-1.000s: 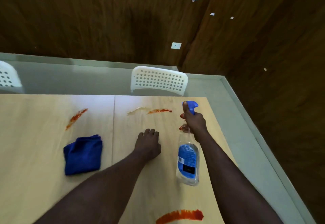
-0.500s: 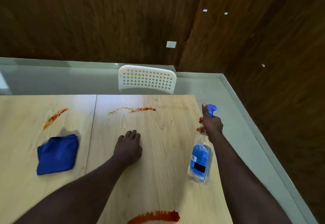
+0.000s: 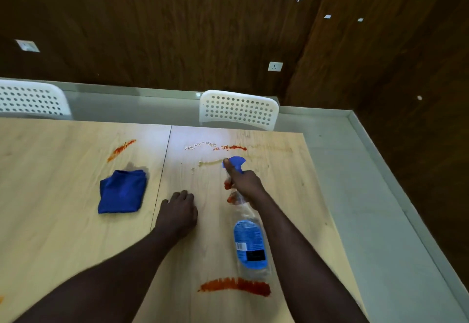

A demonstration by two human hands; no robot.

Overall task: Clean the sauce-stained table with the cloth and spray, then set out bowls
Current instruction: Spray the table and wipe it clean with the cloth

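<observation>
My right hand point(image 3: 246, 183) grips the neck of a clear spray bottle point(image 3: 250, 244) with a blue label and blue nozzle, held above the wooden table point(image 3: 63, 221) and pointing away from me. My left hand point(image 3: 177, 212) rests on the tabletop with its fingers curled, holding nothing. A folded blue cloth point(image 3: 121, 192) lies left of that hand. Red sauce streaks mark the wood: a thick one near me point(image 3: 234, 286), one at the far middle point(image 3: 229, 148), one at the far left point(image 3: 121, 149). Pale wet smears sit near the nozzle. No bowls are in view.
Two white perforated chairs stand behind the table's far edge, one at the middle point(image 3: 238, 110) and one at the far left point(image 3: 31, 100). Grey floor point(image 3: 375, 208) runs along the table's right edge. Dark wood-panelled walls enclose the corner.
My right hand has carried the spray bottle leftward from the table's right edge to over the middle. A new pale wet smear shows by the nozzle. My left hand stays put.
</observation>
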